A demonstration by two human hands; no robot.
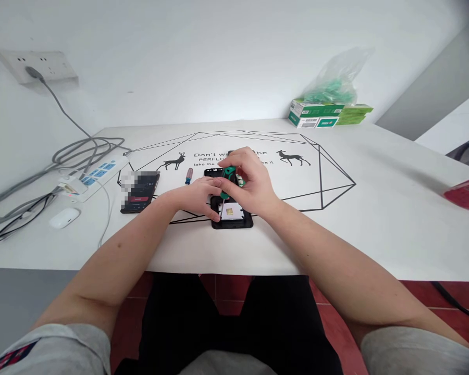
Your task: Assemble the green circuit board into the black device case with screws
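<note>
My right hand (254,182) is closed around the green-and-black handle of a screwdriver (229,171). Its thin shaft points down to the left side of an opened black handheld device (234,225), which lies on the table. Inside the device shows a white panel (237,211) with a small gold-coloured patch. My left hand (199,197) holds the device from the left, thumb near the screwdriver's tip and fingers over the middle. Both hands hide much of the device's centre. Behind my left hand lies a second small screwdriver (189,175).
A phone (143,192) lies to the left, beside a power strip (97,179) with grey cables, glasses (23,216) and a white earbud case (64,218). Green-and-white boxes (316,112) under a plastic bag (336,83) stand at the back right. A red object (467,192) sits far right.
</note>
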